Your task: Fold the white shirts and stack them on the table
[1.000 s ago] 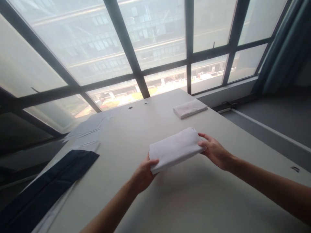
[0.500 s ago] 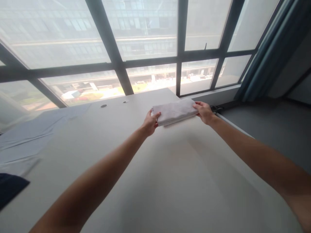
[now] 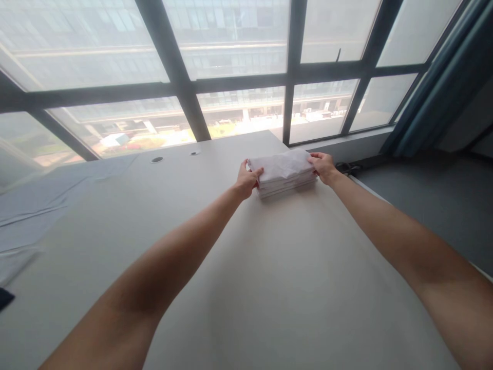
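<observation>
A folded white cloth (image 3: 284, 165) lies on top of a low stack of similar folded white cloths (image 3: 288, 187) near the table's far right edge. At the cloth's left end is my left hand (image 3: 248, 179), closed on it with the thumb on top. My right hand (image 3: 322, 167) grips the right end the same way, its lower fingers partly hidden by the fabric. Under both hands is the white table (image 3: 231, 277).
Pale cloths (image 3: 34, 205) are spread on the table's left side. A bit of dark fabric (image 3: 5, 298) shows at the left edge. Tall windows (image 3: 234, 46) stand behind the table, with a blue curtain (image 3: 427, 103) on the right. Dark cables (image 3: 348, 168) lie beyond the right hand.
Both hands have lowered the folded cloth onto the stack, whose layers now show more beneath it. The camera view has tilted down slightly.
</observation>
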`<state>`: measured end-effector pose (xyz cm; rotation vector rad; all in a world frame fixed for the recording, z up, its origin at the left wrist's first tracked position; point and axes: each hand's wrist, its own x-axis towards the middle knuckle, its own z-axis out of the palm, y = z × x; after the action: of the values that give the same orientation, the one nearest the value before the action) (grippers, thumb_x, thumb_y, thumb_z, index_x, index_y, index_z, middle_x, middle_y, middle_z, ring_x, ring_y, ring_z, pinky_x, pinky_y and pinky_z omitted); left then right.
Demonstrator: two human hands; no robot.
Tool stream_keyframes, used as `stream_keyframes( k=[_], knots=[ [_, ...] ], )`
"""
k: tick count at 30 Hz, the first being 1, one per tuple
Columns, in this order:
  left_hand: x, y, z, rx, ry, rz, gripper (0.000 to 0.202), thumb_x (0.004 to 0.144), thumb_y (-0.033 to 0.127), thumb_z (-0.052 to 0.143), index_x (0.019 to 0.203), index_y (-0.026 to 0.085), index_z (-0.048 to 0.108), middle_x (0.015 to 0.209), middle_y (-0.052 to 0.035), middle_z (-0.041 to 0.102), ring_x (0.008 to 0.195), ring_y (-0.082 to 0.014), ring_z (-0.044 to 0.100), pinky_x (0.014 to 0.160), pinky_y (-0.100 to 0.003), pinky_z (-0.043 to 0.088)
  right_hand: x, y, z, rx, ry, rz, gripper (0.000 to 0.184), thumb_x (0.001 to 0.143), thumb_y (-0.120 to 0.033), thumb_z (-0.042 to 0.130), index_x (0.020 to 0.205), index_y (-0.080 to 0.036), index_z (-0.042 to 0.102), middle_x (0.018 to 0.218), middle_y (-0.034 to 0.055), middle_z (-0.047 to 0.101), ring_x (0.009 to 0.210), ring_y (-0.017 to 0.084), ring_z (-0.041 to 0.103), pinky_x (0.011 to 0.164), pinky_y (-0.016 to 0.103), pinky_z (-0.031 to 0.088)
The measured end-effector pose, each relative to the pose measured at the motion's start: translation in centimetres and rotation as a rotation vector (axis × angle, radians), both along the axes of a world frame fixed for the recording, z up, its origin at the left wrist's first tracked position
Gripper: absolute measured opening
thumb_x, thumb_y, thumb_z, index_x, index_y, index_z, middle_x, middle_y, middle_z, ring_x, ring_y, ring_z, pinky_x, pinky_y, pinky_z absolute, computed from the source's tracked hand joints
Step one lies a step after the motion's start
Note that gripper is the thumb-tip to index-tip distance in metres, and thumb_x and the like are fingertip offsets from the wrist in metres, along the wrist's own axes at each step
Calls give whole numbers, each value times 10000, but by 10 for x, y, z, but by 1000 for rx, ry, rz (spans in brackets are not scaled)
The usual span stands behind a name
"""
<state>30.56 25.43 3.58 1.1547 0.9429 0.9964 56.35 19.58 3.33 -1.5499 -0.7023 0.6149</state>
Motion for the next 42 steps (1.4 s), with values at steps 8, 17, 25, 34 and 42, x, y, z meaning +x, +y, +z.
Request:
stream_keyframes(
  k=[8, 17, 25, 34, 42],
  knots=[
    [-13, 2, 16, 388, 809, 144, 722, 782, 286, 774, 1422, 146, 472, 1434, -231, 437, 1335, -410, 419, 1116, -554, 329, 6, 4, -3, -186, -620, -60, 194, 789, -220, 672, 967, -142, 674, 982, 143, 680, 961, 281, 609, 937, 478, 490],
    [48, 3, 7, 878, 1040, -293, 540, 1007, 327, 389, 1518, 152, 392, 1618, -152, 316, 1516, -344, 175, 1210, -585, 52, -46, 40, -3, -86, -1193, 524, 484, 992, -296, 389, 1414, -106, 530, 1563, 151, 422, 1452, 286, 331, 1204, 465, 222],
    [11, 25, -10, 690, 1301, -261, 734, 1003, 609, 193, 1612, 198, 192, 1689, -76, 95, 1552, -297, 47, 1226, -583, 58, 0, 31, -14, -468, -1086, 473, 645, 1020, -557, 229, 1563, -222, 329, 1672, 87, 187, 1539, 300, 129, 1192, 657, 25],
    [-95, 36, -18, 558, 1202, 28, 675, 1034, 473, 171, 1599, 104, 197, 1662, -127, 195, 1541, -271, 147, 1228, -518, 184, 18, -2, -8, -325, -985, 65, 686, 1019, -548, 194, 1506, -123, 423, 1625, 183, 293, 1516, 320, 212, 1186, 640, 163],
    [-221, -36, -17, 536, 1302, 92, 606, 1040, 401, 197, 1558, 113, 320, 1626, -126, 304, 1533, -286, 178, 1217, -555, 184, -60, -34, 5, 7, -979, 70, 667, 1013, -521, 231, 1376, -76, 569, 1476, 192, 517, 1425, 277, 402, 1197, 454, 283]
  ],
)
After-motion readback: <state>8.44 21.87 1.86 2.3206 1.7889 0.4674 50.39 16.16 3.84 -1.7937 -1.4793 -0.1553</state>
